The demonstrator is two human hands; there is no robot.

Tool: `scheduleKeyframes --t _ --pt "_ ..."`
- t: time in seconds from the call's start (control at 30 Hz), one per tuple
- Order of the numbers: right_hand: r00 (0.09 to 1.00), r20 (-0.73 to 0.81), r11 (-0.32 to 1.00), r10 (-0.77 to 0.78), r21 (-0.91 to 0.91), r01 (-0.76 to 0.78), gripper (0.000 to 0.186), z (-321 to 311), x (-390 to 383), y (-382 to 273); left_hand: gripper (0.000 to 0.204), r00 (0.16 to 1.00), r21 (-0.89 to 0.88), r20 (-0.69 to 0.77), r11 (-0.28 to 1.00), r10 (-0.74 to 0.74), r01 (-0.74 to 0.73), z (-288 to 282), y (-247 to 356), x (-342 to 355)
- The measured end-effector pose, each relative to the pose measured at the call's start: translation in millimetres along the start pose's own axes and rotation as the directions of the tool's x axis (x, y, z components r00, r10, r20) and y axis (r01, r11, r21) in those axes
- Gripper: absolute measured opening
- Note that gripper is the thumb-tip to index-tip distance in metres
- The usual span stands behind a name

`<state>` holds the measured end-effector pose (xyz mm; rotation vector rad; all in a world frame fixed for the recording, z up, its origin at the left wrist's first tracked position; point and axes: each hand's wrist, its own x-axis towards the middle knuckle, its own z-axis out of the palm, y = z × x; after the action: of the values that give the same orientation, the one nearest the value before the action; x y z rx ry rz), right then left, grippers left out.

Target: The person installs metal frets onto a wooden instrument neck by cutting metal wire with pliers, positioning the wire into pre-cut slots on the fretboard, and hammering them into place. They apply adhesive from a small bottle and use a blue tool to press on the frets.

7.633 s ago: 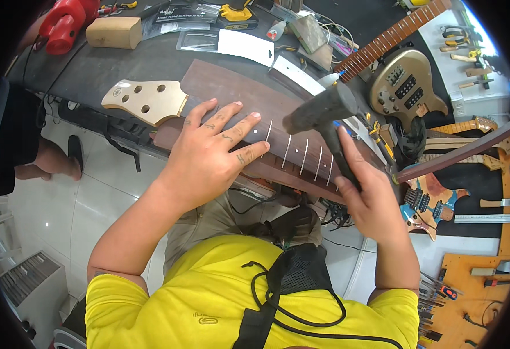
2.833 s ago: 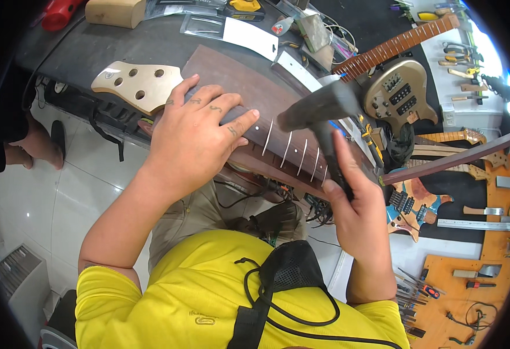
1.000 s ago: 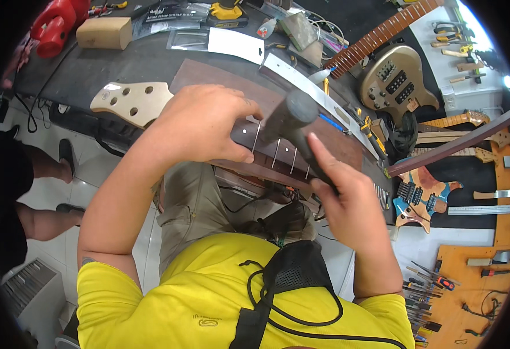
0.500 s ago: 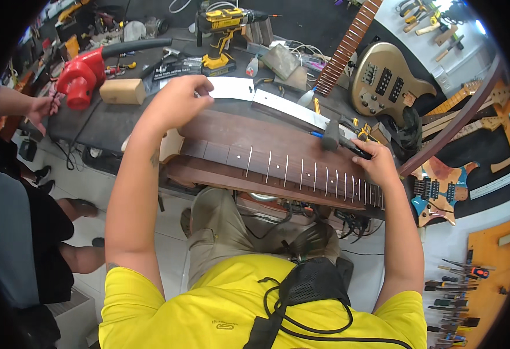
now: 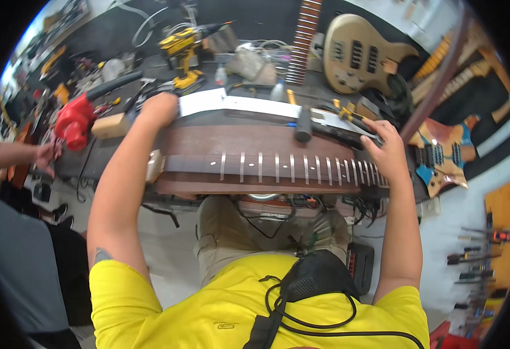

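Observation:
A dark wooden guitar neck (image 5: 266, 168) lies lengthwise along the bench's near edge, with bright metal frets across much of its fretboard. Behind it is a flat reddish-brown board (image 5: 231, 138). My left hand (image 5: 160, 109) is at the left end of a white strip (image 5: 202, 103); its fingers are hidden from view. At the right, my right hand (image 5: 387, 150) has thumb and fingers closed on a yellow-and-black hand tool (image 5: 351, 115), its kind unclear through blur. Close by lies a hammer with a dark head (image 5: 303, 125), resting by the board's far side.
A red blower (image 5: 74, 123), a wooden block (image 5: 111, 125) and a yellow cordless drill (image 5: 180, 55) stand at the back left. A gold guitar body (image 5: 359, 55) leans behind. Another person's hand (image 5: 47, 157) is at far left, and a multicoloured guitar (image 5: 445, 151) at right.
My view has shifted. My left hand has moved from over the board to the white strip's left end. My right hand has moved from the hammer's side to the yellow-and-black tool.

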<state>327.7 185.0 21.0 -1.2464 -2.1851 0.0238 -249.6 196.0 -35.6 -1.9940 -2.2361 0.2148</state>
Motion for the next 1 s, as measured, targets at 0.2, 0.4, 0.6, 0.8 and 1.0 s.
scheduleKeyframes --t 0.2,0.4,0.6,0.8,1.0 --pt "0.945 0.038 0.935 0.325 0.141 -0.327 0.031 -10 2 59 0.015 0.933 -0.737 -0.322 0.661 -0.163 -0.139 -11 -6 -41" --pt "0.979 0.180 0.953 -0.099 -0.267 0.146 0.038 40 63 96 0.032 0.966 -0.967 -0.253 -0.011 -0.049 -0.253 -56 154 -179" --pt "0.790 0.571 0.954 0.222 -0.296 -0.054 0.047 44 102 84 0.018 0.913 -0.977 -0.150 -0.196 0.379 -0.079 -7 240 -254" --pt "0.994 -0.044 0.972 0.098 0.221 -0.086 0.027 36 32 70 0.018 0.987 -0.965 -0.053 -0.262 0.150 -0.012 2 223 -257" --pt "0.888 0.443 0.527 0.123 0.729 -0.437 0.040 4 -102 -76 0.014 0.940 -0.957 -0.248 -0.092 -0.233 -0.276 -68 200 -215"
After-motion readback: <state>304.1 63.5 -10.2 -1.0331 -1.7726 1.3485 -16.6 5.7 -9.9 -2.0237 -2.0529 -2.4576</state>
